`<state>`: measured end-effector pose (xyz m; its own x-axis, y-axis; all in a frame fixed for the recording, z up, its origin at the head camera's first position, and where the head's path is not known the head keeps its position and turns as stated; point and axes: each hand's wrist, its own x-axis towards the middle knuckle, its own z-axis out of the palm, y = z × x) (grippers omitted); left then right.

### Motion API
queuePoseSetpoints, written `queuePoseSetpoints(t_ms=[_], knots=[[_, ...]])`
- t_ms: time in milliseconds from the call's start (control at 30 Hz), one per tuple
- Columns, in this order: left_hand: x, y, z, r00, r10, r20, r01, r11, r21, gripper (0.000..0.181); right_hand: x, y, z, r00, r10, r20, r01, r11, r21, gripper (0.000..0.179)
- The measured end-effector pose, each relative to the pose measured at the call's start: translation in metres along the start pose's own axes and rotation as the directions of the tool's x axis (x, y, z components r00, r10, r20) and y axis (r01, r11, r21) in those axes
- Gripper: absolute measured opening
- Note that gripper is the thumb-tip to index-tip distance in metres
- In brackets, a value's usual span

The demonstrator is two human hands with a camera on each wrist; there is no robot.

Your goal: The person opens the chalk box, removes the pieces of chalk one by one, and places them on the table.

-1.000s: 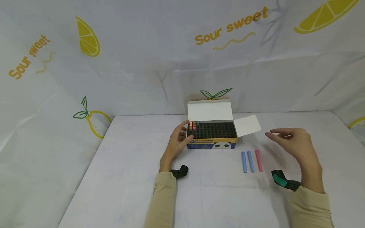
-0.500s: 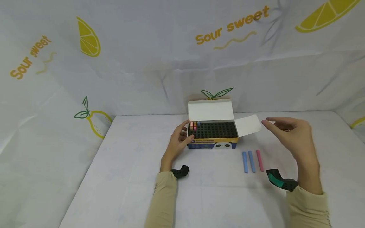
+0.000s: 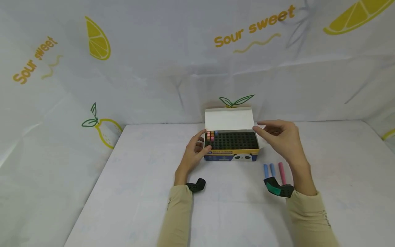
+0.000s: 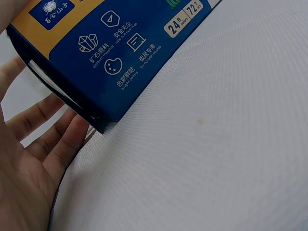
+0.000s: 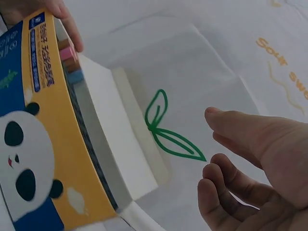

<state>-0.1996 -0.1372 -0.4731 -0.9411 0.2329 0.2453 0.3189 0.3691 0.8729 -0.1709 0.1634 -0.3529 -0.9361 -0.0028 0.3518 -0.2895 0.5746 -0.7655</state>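
My left hand (image 3: 192, 156) grips the left end of an open chalk box (image 3: 220, 157), its thumb at the front corner and a finger at the back corner. A black holder (image 3: 234, 140) full of small holes fills the box. Several coloured chalk sticks (image 3: 212, 138) stand in the holes at the left end. Over the box's right end hovers my right hand (image 3: 279, 137); in the right wrist view its thumb and fingers are apart with nothing between them. Below it on the table lie two blue chalk sticks (image 3: 265, 171) and a pink chalk stick (image 3: 281, 171), partly covered by the wrist camera.
The white lid (image 3: 229, 119) stands raised behind the box, and a side flap (image 3: 261, 141) sticks out right, mostly hidden by my right hand. A white cloth (image 3: 148, 85) with lemon prints hangs behind the white table (image 3: 139, 164).
My right hand has moved up and left, from right of the chalk sticks to the box's right end, covering the side flap. My left hand has kept its grip on the chalk box.
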Motion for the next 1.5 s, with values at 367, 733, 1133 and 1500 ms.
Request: queuePoseSetpoints(t_ms=[367, 733, 1133, 1500], knots=[[0.001, 0.000, -0.001, 1.000, 0.002, -0.002, -0.002, 1.000, 0.003, 0.070, 0.018, -0.009, 0.059, 0.991, -0.085, 0.107, 0.073, 0.991, 0.108, 0.027], [0.002, -0.001, -0.001, 1.000, -0.003, -0.002, 0.003, 1.000, -0.021, 0.073, 0.027, -0.012, 0.111, 0.981, -0.068, 0.181, 0.053, 0.995, 0.089, 0.023], [0.004, -0.001, -0.001, 1.000, 0.003, 0.005, -0.003, 1.000, -0.028, 0.076, 0.023, -0.012, 0.129, 0.992, 0.020, 0.127, -0.020, 1.000, -0.003, 0.020], [0.003, -0.002, -0.002, 1.000, -0.007, -0.001, 0.007, 1.000, -0.019, 0.077, 0.022, -0.016, 0.134, 0.998, 0.018, 0.060, -0.015, 0.998, -0.054, 0.021]])
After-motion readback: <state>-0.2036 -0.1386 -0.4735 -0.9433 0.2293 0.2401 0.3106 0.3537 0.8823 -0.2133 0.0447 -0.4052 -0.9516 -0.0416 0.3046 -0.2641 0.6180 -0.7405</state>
